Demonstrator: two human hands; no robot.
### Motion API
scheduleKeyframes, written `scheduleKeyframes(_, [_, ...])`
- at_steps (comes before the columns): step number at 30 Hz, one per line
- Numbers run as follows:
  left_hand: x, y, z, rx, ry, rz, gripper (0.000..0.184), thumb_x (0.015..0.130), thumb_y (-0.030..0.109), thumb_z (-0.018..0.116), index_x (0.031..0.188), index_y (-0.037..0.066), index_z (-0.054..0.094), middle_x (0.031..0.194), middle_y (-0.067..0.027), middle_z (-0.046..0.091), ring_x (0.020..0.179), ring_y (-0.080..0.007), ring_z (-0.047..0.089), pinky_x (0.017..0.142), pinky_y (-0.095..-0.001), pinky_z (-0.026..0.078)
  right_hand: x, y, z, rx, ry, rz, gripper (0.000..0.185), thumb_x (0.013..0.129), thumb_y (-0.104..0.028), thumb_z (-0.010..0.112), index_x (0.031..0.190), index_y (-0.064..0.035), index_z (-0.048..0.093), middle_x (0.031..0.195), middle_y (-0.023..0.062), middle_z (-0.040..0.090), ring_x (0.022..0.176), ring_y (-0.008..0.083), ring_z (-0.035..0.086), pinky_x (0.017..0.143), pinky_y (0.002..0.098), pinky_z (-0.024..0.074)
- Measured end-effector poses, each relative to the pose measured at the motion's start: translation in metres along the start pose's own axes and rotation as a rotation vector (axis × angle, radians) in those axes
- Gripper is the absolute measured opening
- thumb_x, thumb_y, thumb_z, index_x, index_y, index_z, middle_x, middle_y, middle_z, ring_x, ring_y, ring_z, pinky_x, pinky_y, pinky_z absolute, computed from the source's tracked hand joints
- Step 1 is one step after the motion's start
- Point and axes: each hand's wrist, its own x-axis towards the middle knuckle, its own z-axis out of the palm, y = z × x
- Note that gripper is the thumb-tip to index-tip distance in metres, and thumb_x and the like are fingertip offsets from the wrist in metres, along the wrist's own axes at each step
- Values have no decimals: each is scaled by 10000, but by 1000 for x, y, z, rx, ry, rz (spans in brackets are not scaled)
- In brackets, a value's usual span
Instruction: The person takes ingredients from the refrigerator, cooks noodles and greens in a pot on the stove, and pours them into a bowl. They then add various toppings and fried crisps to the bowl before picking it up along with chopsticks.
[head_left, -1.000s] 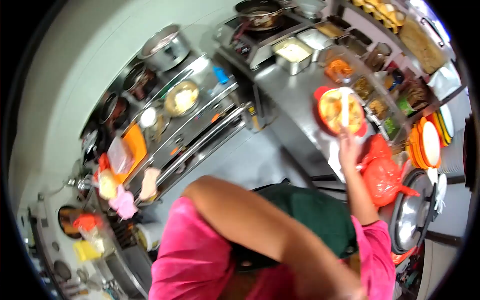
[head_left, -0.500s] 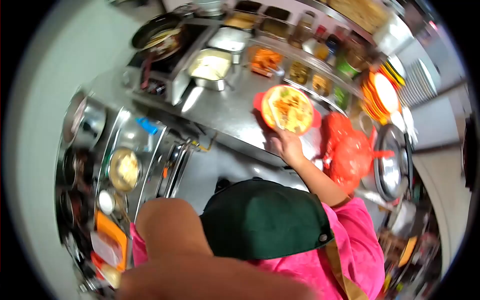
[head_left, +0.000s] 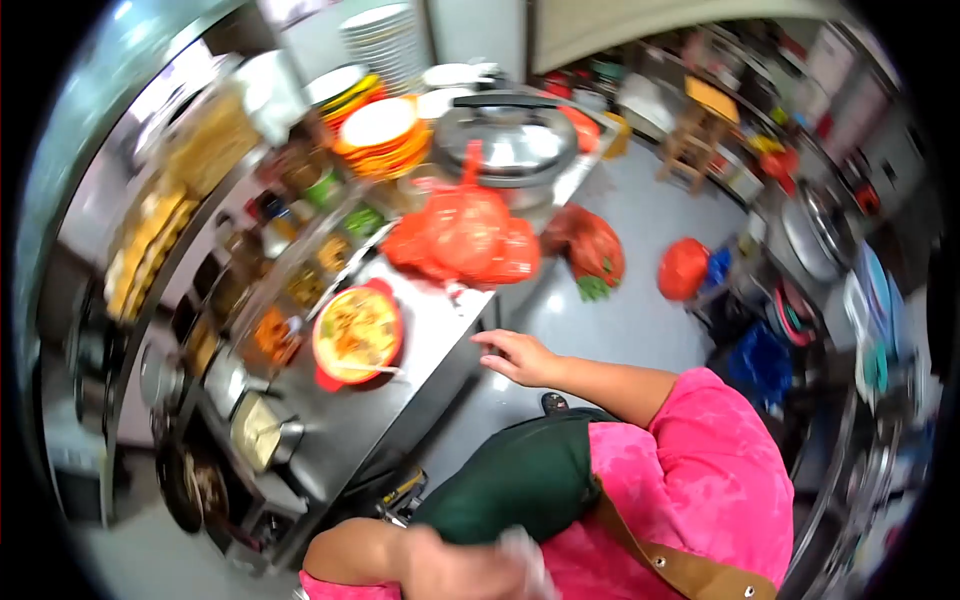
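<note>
My right hand is held out past the steel counter's edge, fingers apart and nothing in them. On the counter, to its left, stands a red two-handled pot filled with yellowish food topped with orange shreds. A pale utensil handle reaches over the pot's rim on my side. My left hand is low in front of my body and smeared by motion. At its fingers is a crumpled whitish cloth-like thing, too blurred to name surely.
Red plastic bags lie beyond the pot, before a large lidded pot. Stacked orange plates and tubs of toppings line the back. More red bags and a wooden stool stand farther right.
My view has swung to the right. My right hand has come away from the red pot. My left hand has dropped from close to the camera to in front of my body.
</note>
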Motion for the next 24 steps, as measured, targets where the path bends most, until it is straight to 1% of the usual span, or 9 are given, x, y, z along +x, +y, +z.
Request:
scheduleKeyframes(1, [-1, -25, 50, -35, 451, -135, 90, 700, 137, 526, 669, 65, 570, 660, -41, 552, 575, -183, 545, 512, -298, 474, -8, -1, -14, 291, -94, 123, 392, 851, -291, 504, 1188, -104, 429, 899, 72, 591, 753, 191, 579, 666, 343, 469])
scheduleKeyframes(4, [-4, -103, 97, 251, 441, -807, 90, 661, 91, 603, 725, 72, 542, 703, -37, 570, 623, -233, 547, 556, -304, 452, -42, -18, -65, 1224, -159, 270, 396, 909, -280, 410, 1270, -123, 372, 1113, 40, 521, 889, 121, 545, 736, 286, 452])
scheduleKeyframes(6, [11, -148, 142, 287, 414, -867, 331, 579, -27, 647, 863, 66, 503, 770, -34, 560, 690, -245, 515, 610, -347, 388, -67, -39, -95, 1600, -44, 282, 436, 915, -275, 394, 1313, -115, 318, 1235, 32, 429, 1048, 106, 464, 844, 279, 400])
scheduleKeyframes(8, [28, -185, 186, 211, 533, -857, 410, 556, -7, 680, 910, 64, 486, 829, -56, 553, 717, -259, 499, 636, -365, 368, -90, -11, -124, 1440, -24, 361, 465, 905, -244, 420, 1333, -125, 283, 1264, 44, 391, 1105, 114, 422, 884, 297, 377])
scheduleKeyframes(12, [81, -231, 210, -472, 597, -1132, 637, 573, 105, 768, 1100, 34, 416, 1079, -122, 494, 875, -230, 538, 767, -334, 409, -173, 81, -150, 1280, 427, 746, 309, 889, -210, 427, 1178, -111, 473, 920, 49, 570, 674, 95, 531, 493, 205, 403])
scheduleKeyframes(17, [76, -269, 241, -383, 176, -1065, 377, 669, 93, 686, 997, 30, 511, 1049, -106, 524, 761, -225, 573, 689, -318, 449, -328, 195, -236, 476, 1144, 1173, 550, 828, -581, 388, 587, -97, 493, 507, -11, 424, 465, 98, 402, 424, 247, 306])
scheduleKeyframes(20, [79, -279, 236, -415, 143, -1133, 304, 688, 72, 665, 962, 37, 537, 1035, -104, 529, 742, -226, 583, 665, -310, 471, -397, 233, -339, -289, 1149, 1240, 497, 820, -485, 470, 647, -32, 582, 655, 140, 572, 667, 249, 543, 628, 372, 420])
scheduleKeyframes(22, [78, -287, 229, -442, 186, -1225, 308, 688, 48, 662, 969, 30, 538, 1040, -114, 526, 755, -222, 584, 668, -297, 481, -471, 287, -387, -251, 1060, 1285, 542, 781, -539, 474, 1079, -100, 582, 1054, 186, 561, 1004, 301, 521, 897, 374, 355])
scheduleKeyframes(24, [70, -292, 226, -440, 230, -1325, 312, 686, 10, 652, 977, 24, 541, 1048, -117, 522, 766, -209, 576, 669, -286, 484, -459, 268, -411, -617, 1029, 1891, 663, 784, -566, 418, 1216, -64, 456, 1198, 244, 450, 1193, 367, 343, 964, 397, 304])
